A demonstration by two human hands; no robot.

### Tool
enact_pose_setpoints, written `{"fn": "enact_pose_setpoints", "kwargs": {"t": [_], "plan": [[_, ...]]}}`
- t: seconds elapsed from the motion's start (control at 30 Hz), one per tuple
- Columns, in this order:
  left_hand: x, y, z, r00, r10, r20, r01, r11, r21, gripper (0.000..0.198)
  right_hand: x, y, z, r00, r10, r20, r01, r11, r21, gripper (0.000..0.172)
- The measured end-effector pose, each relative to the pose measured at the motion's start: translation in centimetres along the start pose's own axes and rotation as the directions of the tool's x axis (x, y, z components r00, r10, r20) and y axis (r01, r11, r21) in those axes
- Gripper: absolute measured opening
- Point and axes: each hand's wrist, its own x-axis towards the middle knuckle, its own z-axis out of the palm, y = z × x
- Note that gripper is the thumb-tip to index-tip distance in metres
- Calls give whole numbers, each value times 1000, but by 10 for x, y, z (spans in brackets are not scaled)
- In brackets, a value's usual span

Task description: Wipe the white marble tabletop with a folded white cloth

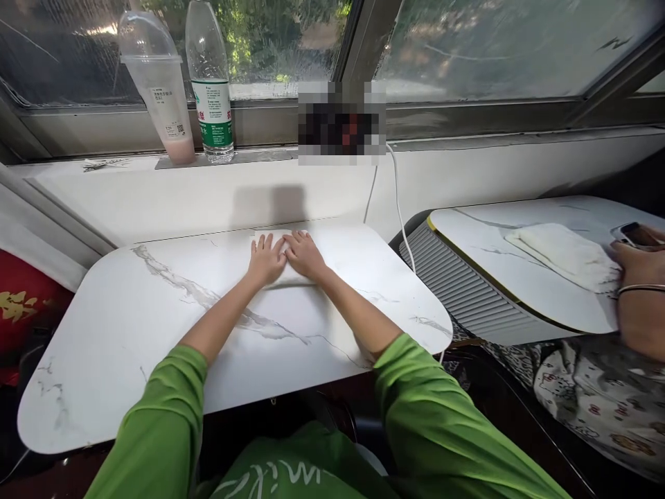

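Note:
My left hand (266, 258) and my right hand (304, 254) lie flat side by side on a white folded cloth (291, 239) at the far edge of a white marble-pattern table (156, 326). Both hands have their fingers stretched out and pressed on the cloth, thumbs almost touching. My green sleeves reach in from the bottom of the view. The cloth is mostly hidden under the hands.
On the window sill stand a plastic cup with a pink drink (158, 86) and a clear water bottle (209, 80). A white cable (397, 201) hangs down the wall. At right, a second marble table (499, 263) bears a folded cloth (566, 255); another person's hand (641, 277) holds a phone.

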Motion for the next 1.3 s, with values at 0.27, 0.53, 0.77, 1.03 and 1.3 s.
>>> {"fn": "enact_pose_setpoints", "kwargs": {"t": [0.27,0.53,0.77,1.03,1.3], "plan": [[-28,27,7,995,-58,-81,58,998,-4,51,-28,13,-1,996,-93,16,94,994,-52,51],[-127,121,18,947,319,27,-316,946,-66,55,-179,61,-36,991,-133,-5,133,991,35,51],[-122,193,25,877,448,174,-385,872,-303,61,-230,123,-63,998,-46,53,46,999,-3,52],[-16,182,42,933,345,100,-307,911,-277,52,-142,148,-40,977,157,-146,-154,988,33,51],[77,152,52,961,275,22,-269,952,-148,50,-37,172,-26,956,220,-193,-200,973,116,47]]}}
